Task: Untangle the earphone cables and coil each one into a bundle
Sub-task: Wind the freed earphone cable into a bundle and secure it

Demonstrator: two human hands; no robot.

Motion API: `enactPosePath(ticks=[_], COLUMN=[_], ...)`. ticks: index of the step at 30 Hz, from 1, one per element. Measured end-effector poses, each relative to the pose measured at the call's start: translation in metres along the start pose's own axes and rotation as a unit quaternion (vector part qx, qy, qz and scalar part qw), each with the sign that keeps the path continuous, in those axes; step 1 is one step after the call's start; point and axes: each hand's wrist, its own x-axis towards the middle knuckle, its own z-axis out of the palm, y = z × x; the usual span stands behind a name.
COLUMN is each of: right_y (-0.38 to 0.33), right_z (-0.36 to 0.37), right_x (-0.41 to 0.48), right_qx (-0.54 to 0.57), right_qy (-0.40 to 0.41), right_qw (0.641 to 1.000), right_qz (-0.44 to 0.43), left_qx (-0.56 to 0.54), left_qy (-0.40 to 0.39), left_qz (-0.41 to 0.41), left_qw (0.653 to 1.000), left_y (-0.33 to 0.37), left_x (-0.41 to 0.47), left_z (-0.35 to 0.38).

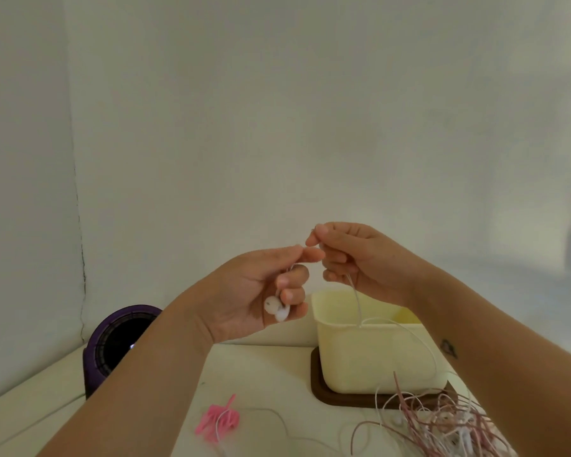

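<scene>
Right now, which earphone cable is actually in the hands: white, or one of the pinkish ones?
The white cable: pinched between both hands, left hand cupping its white earbuds, right hand gripping the strand. The pinkish cables lie tangled on the table, untouched.

My left hand (261, 291) and right hand (363, 258) are up over the table (271, 371), fingertips touching, with the earbuds (276, 310) in the left palm and the cable (356, 301) dropping from the right one at about 6 o'clock, in front of the tub (370, 351). That tub sits on a tray (323, 390) at roughly 3 o'clock on the table, and the speaker (119, 344) is way over at 9 by the wall. Nearer me, the clip (216, 420) lies around 6 and the tangled pile (442, 423) at 4, just in front of the tray.
</scene>
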Motion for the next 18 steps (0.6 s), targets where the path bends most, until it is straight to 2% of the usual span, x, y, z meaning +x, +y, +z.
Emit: enactPosePath(ticks=[5, 9, 12, 14, 18], right_y=[0.004, 0.032, 0.061, 0.075, 0.087], right_z=[-0.001, -0.005, 0.005, 0.015, 0.024], right_x=[0.006, 0.01, 0.008, 0.007, 0.002], right_qx=[-0.065, -0.079, -0.105, -0.182, -0.357], right_qy=[0.022, 0.02, 0.028, 0.015, -0.043], right_qw=[0.998, 0.997, 0.993, 0.98, 0.925], right_qz=[-0.016, 0.004, 0.048, 0.077, 0.119], left_qx=[0.018, -0.065, -0.136, -0.162, -0.169], left_qy=[-0.012, 0.011, 0.063, 0.106, 0.195], left_qz=[0.013, 0.056, 0.092, 0.103, 0.112], left_qw=[1.0, 0.996, 0.984, 0.976, 0.96], left_y=[-0.014, -0.018, -0.025, -0.033, -0.053], left_x=[0.001, 0.01, 0.024, 0.034, 0.049], left_z=[-0.004, -0.008, -0.013, -0.021, -0.045])
